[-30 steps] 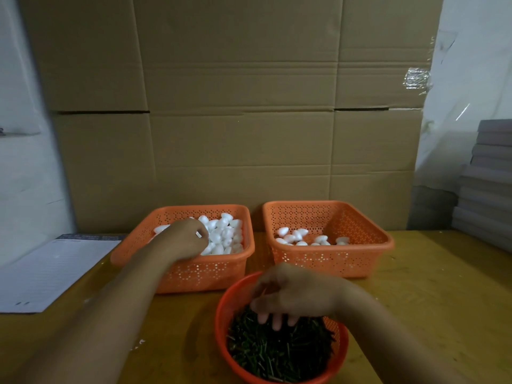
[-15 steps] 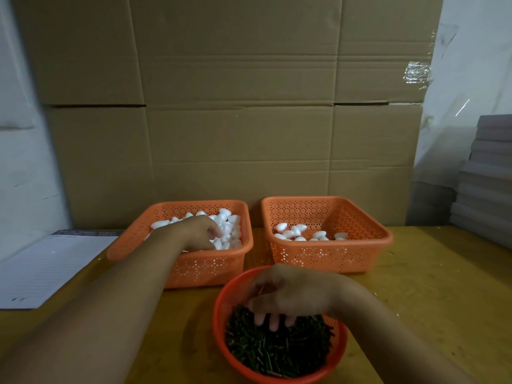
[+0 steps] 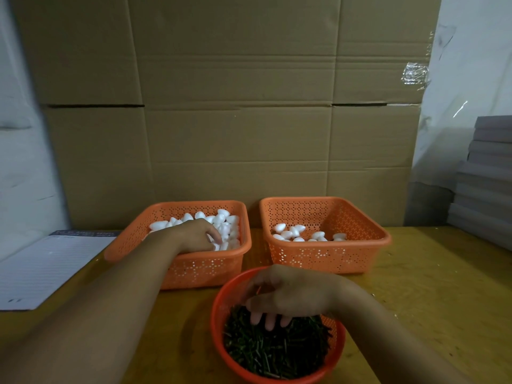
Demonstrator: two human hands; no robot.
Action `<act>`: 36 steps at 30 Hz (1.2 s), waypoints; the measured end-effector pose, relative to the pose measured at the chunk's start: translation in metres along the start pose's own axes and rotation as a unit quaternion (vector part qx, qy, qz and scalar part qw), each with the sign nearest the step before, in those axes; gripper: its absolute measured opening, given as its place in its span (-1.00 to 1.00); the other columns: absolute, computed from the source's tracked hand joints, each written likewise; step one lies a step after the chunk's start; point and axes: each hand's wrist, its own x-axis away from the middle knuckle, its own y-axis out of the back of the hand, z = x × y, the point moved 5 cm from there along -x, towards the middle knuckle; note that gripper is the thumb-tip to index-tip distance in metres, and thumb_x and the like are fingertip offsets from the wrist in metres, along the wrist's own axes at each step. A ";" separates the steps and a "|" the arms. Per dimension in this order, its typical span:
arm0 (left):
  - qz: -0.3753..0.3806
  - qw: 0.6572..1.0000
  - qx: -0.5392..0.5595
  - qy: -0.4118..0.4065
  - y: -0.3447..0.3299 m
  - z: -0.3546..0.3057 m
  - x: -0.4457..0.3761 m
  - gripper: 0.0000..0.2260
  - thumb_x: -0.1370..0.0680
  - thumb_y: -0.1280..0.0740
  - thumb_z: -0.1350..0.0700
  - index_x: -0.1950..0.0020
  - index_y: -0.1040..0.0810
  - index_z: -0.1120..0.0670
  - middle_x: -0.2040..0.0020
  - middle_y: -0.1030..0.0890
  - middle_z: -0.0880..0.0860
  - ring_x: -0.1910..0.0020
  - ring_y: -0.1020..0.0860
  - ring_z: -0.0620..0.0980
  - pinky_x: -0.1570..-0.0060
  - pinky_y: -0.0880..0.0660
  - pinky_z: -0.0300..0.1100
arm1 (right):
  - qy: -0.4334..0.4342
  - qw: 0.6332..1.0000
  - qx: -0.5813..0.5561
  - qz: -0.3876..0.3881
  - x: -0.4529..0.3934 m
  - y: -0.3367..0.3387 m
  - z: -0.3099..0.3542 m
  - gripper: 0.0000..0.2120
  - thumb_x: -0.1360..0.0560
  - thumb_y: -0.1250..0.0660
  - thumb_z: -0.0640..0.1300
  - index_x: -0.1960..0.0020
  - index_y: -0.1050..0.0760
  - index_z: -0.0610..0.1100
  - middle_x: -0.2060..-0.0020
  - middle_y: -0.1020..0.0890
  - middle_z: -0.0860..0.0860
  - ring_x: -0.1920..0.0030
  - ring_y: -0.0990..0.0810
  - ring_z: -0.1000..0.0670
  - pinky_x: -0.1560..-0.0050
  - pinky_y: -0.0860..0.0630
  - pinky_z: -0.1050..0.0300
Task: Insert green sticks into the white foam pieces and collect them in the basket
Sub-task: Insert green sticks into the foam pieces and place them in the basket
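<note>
Orange perforated plastic marks all three containers on the yellow wooden table (image 3: pixel 432 286). Landmark: the round orange plastic bowl (image 3: pixel 219 322) at the near edge, filled with short green sticks (image 3: pixel 277 353).

The right hand (image 3: pixel 288 297) hangs over the bowl, palm down. Its fingertips (image 3: pixel 269 324) dip into the sticks, curled. Whether they pinch a stick cannot be told.

Behind the bowl and to its left stands a rectangular orange basket (image 3: pixel 194 270) heaped with white egg-shaped foam pieces (image 3: pixel 221 217). The left hand (image 3: pixel 194 235) reaches into this basket, fingers curled down among the pieces; the grip itself is hidden.

Behind the bowl and to its right stands a second rectangular orange basket (image 3: pixel 327 259). It holds a few white foam pieces (image 3: pixel 293 231) on its floor.

Far left of the bowl lies a white lined paper pad (image 3: pixel 47 267). Brown corrugated cardboard (image 3: pixel 235 120) stands upright behind both baskets. Grey stacked sheets (image 3: pixel 487 173) sit far right of the bowl.
</note>
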 end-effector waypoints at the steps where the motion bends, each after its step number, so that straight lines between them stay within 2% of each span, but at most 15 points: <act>1: -0.009 1.000 0.003 0.002 0.000 0.001 0.000 -0.84 -0.54 -0.35 -0.10 0.07 -0.52 -0.43 -0.41 -0.45 -0.10 -0.42 -0.36 0.01 -0.48 -0.14 0.18 | 0.000 1.000 -0.001 0.000 0.000 0.000 0.000 -0.86 -0.65 -0.23 -0.09 -0.16 -0.52 0.01 0.07 -0.65 0.04 0.13 -0.62 0.09 0.14 -0.54 0.24; 6: -0.055 0.998 0.038 -0.004 0.003 0.003 0.000 -0.89 -0.50 -0.42 -0.07 0.11 -0.57 -0.32 -0.33 -0.50 -0.09 -0.39 -0.40 -0.02 -0.48 -0.18 0.15 | 0.005 1.000 0.001 -0.004 -0.001 0.000 0.000 -0.88 -0.64 -0.23 -0.09 -0.12 -0.52 0.02 0.07 -0.65 0.03 0.14 -0.61 0.09 0.15 -0.54 0.25; 8: -0.074 0.994 0.081 -0.003 0.005 0.004 0.001 -0.86 -0.47 -0.47 0.01 0.13 -0.61 -0.26 -0.19 -0.55 -0.11 -0.27 -0.49 -0.05 -0.46 -0.26 0.14 | 0.008 1.000 0.003 -0.005 -0.002 -0.001 0.000 -0.88 -0.64 -0.23 -0.09 -0.12 -0.52 0.02 0.08 -0.65 0.04 0.14 -0.61 0.08 0.15 -0.54 0.25; 10: -0.093 0.988 0.120 -0.007 0.008 0.006 0.002 -0.80 -0.45 -0.49 0.14 0.14 -0.63 -0.19 -0.02 -0.58 -0.15 -0.13 -0.56 -0.07 -0.35 -0.39 0.04 | 0.010 1.000 0.002 -0.005 -0.002 -0.001 -0.001 -0.89 -0.64 -0.23 -0.09 -0.11 -0.52 0.03 0.08 -0.65 0.04 0.14 -0.62 0.09 0.14 -0.55 0.25; 13: -0.144 0.971 0.190 -0.019 0.018 0.008 0.007 -0.77 -0.46 -0.47 0.25 0.12 -0.66 -0.11 -0.01 -0.64 -0.05 -0.07 -0.60 -0.04 -0.12 -0.54 -0.08 | 0.009 1.000 0.005 -0.007 -0.003 0.000 -0.003 -0.85 -0.63 -0.26 -0.09 -0.17 -0.53 0.00 0.09 -0.65 0.05 0.15 -0.62 0.10 0.16 -0.55 0.26; 17: -0.220 0.904 0.364 -0.050 0.025 0.004 0.025 -0.76 -0.52 -0.40 0.31 0.04 -0.69 -0.04 -0.05 -0.66 -0.02 -0.04 -0.62 -0.06 0.14 -0.62 -0.18 | 0.008 0.997 0.071 -0.017 -0.004 0.002 -0.004 -0.73 -0.57 -0.37 -0.08 -0.25 -0.55 -0.03 0.17 -0.63 0.04 0.21 -0.60 0.12 0.21 -0.54 0.28; 21: -0.245 0.840 0.474 -0.098 0.022 -0.005 0.050 -0.74 -0.54 -0.42 0.27 -0.08 -0.68 -0.09 -0.04 -0.68 -0.08 0.05 -0.65 -0.18 0.25 -0.58 -0.27 | 0.008 0.975 0.211 -0.072 -0.005 0.006 -0.005 -0.68 -0.48 -0.45 0.00 -0.23 -0.56 0.06 0.10 -0.55 0.18 0.05 -0.54 0.11 0.15 -0.43 0.29; 25: -0.221 0.783 0.564 -0.140 0.017 -0.016 0.072 -0.63 -0.50 -0.47 0.33 -0.14 -0.67 -0.11 -0.07 -0.69 -0.10 0.03 -0.67 -0.16 0.15 -0.59 -0.25 | 0.001 0.968 0.241 -0.075 -0.005 0.006 -0.010 -0.61 -0.46 -0.46 -0.03 -0.27 -0.55 0.08 -0.09 -0.60 0.07 -0.08 -0.57 0.05 -0.04 -0.52 0.16; 27: -0.188 0.756 0.608 -0.154 0.013 -0.023 0.079 -0.63 -0.42 -0.51 0.28 -0.15 -0.68 -0.08 -0.09 -0.70 -0.06 -0.02 -0.68 -0.11 0.10 -0.59 -0.25 | 0.004 0.965 0.252 -0.076 -0.007 0.005 -0.011 -0.62 -0.46 -0.46 -0.03 -0.27 -0.55 0.09 -0.13 -0.60 0.05 -0.10 -0.57 0.02 -0.07 -0.52 0.15; 32: -0.113 0.683 0.702 -0.167 0.008 -0.032 0.088 -0.67 -0.40 -0.52 0.29 -0.13 -0.70 0.04 -0.15 -0.69 0.12 -0.19 -0.65 0.10 0.04 -0.61 -0.19 | 0.011 0.962 0.262 -0.082 -0.008 0.004 -0.011 -0.71 -0.48 -0.43 -0.07 -0.19 -0.59 0.09 0.03 -0.54 0.13 0.03 -0.51 0.09 0.15 -0.42 0.28; 34: -0.100 0.651 0.735 -0.165 0.009 -0.032 0.089 -0.67 -0.43 -0.44 0.25 -0.17 -0.69 0.02 -0.11 -0.69 0.14 -0.17 -0.66 0.08 0.10 -0.62 -0.17 | 0.016 0.961 0.261 -0.085 -0.008 0.002 -0.010 -0.73 -0.49 -0.41 -0.10 -0.17 -0.60 0.08 0.06 -0.53 0.14 0.06 -0.50 0.11 0.22 -0.37 0.35; 36: -0.093 0.623 0.758 -0.167 0.011 -0.032 0.090 -0.67 -0.43 -0.46 0.22 -0.17 -0.70 0.00 -0.06 -0.70 0.13 -0.09 -0.68 0.04 0.16 -0.61 -0.19 | 0.026 0.960 0.266 -0.089 -0.009 0.001 -0.008 -0.73 -0.48 -0.39 -0.14 -0.16 -0.61 0.06 0.04 -0.56 0.12 0.07 -0.49 0.12 0.24 -0.34 0.40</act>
